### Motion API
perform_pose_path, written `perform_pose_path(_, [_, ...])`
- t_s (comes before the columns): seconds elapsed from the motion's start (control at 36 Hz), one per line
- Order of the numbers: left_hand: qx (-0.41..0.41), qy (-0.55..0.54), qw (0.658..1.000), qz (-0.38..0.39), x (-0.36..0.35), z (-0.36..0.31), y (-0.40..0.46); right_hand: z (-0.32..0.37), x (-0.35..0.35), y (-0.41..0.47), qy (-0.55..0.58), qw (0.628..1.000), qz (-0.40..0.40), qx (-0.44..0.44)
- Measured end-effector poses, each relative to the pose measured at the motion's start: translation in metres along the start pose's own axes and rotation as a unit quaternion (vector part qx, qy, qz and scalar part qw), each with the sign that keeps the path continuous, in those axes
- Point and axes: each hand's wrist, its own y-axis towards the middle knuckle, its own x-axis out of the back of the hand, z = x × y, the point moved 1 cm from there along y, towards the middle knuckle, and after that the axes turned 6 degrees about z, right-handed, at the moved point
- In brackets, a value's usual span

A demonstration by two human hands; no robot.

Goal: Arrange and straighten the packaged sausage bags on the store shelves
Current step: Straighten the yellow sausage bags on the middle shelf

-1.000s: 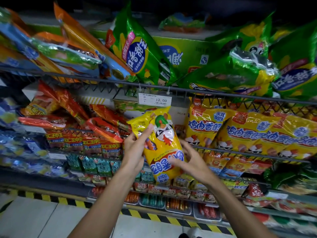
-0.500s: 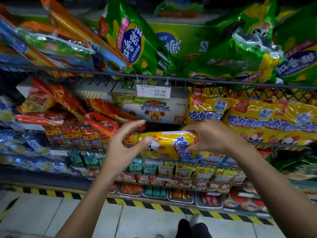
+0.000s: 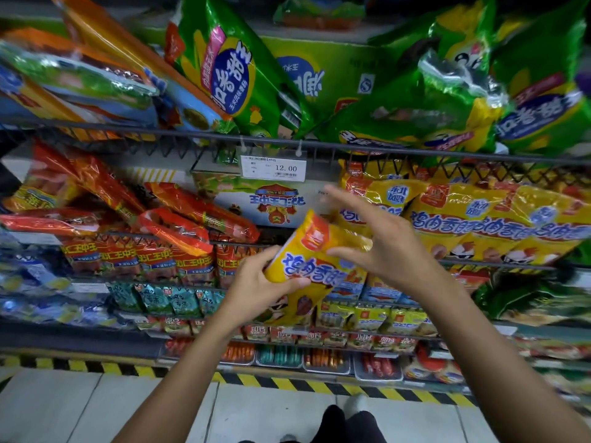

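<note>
A yellow sausage bag (image 3: 315, 255) with blue characters and an orange top corner is held tilted in front of the middle shelf. My left hand (image 3: 262, 287) grips its lower left edge, thumb on the front. My right hand (image 3: 380, 241) is at its upper right with fingers spread; the lower fingers touch the bag's top edge, the index finger points left. Matching yellow bags (image 3: 486, 219) stand in a row on the wire shelf just to the right. Red sausage bags (image 3: 172, 225) lie askew to the left.
Green bags (image 3: 224, 68) and a green carton (image 3: 323, 75) fill the top shelf behind a wire rail (image 3: 383, 148) carrying a 12.00 price tag (image 3: 273, 167). Small packs and trays fill the lower shelves. A black-and-yellow striped strip (image 3: 287, 383) borders the tiled floor.
The yellow bag turned from upright to flat to tilted with its orange corner up. My right hand let go of its grip and spread open; my left hand took hold of the lower edge.
</note>
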Motion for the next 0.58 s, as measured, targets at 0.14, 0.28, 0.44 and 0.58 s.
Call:
perform_pose_path(0.14, [0.008, -0.123, 0.99, -0.069, 0.004, 0.0, -0.003, -0.011, -0.031, -0.031, 0.298, 0.939, -0.117, -0.129])
perform_pose_path(0.28, [0.014, -0.145, 0.984, -0.103, 0.003, -0.007, 0.003, -0.006, -0.068, -0.034, 0.379, 0.908, 0.07, -0.164])
perform_pose_path(0.44, [0.002, -0.116, 0.99, -0.075, 0.009, -0.012, 0.012, -0.01, -0.074, -0.022, 0.317, 0.938, 0.025, -0.134])
perform_pose_path(0.58, [0.008, -0.064, 0.998, 0.005, 0.032, -0.014, 0.016, -0.015, -0.069, -0.015, 0.284, 0.952, -0.01, -0.115])
